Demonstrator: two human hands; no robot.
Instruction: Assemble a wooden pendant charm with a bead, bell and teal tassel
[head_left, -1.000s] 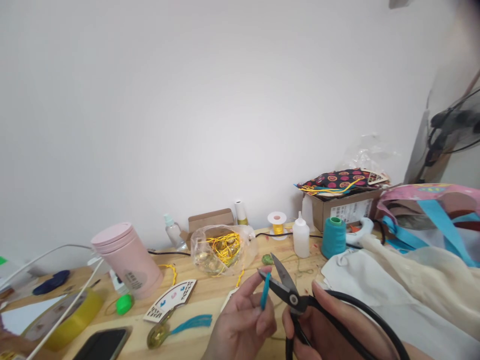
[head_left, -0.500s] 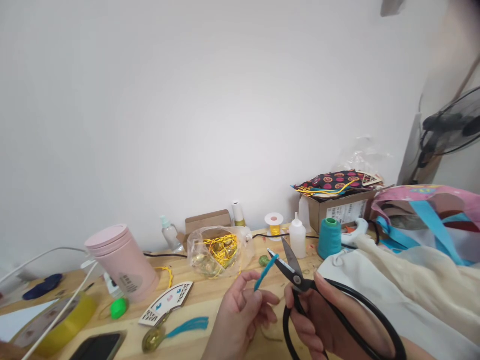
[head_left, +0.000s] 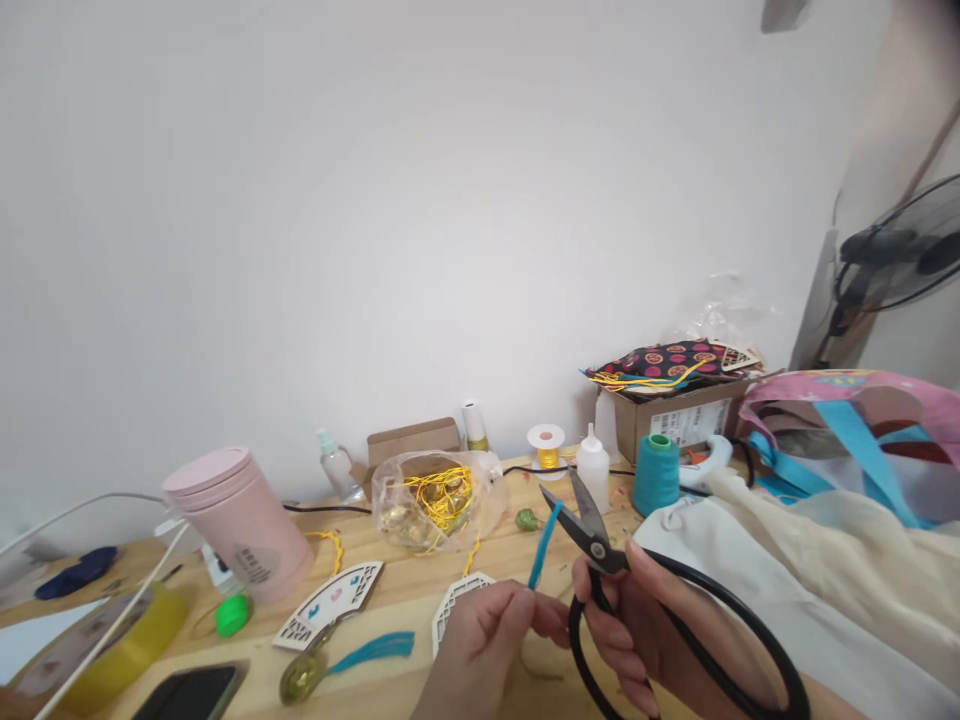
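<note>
My left hand (head_left: 491,645) pinches a short bundle of blue thread (head_left: 544,547) that stands up from between thumb and forefinger. Black-handled scissors (head_left: 598,550) are held in my right hand (head_left: 626,625), their blades parted and pointing up and left. The thread's upper end lies against the left blade near its tip. Behind my left hand, a white lattice piece (head_left: 459,597) with a yellow cord is partly covered. To the left lies a fan-shaped white piece (head_left: 328,607) with a gold ornament (head_left: 304,678) and a blue tassel (head_left: 375,647).
At the back stand a clear bag of yellow cords (head_left: 439,500), a yellow thread spool (head_left: 548,452), a white squeeze bottle (head_left: 592,470) and a teal thread cone (head_left: 656,475). White cloth (head_left: 720,570) covers the right side. A pink canister (head_left: 244,530), yellow tape (head_left: 124,640) and phone (head_left: 189,692) are left.
My left hand has turned and moved slightly right, closing its fingers, and the thread stands more upright. The white lattice piece behind it now shows. The scissors have stayed parted.
</note>
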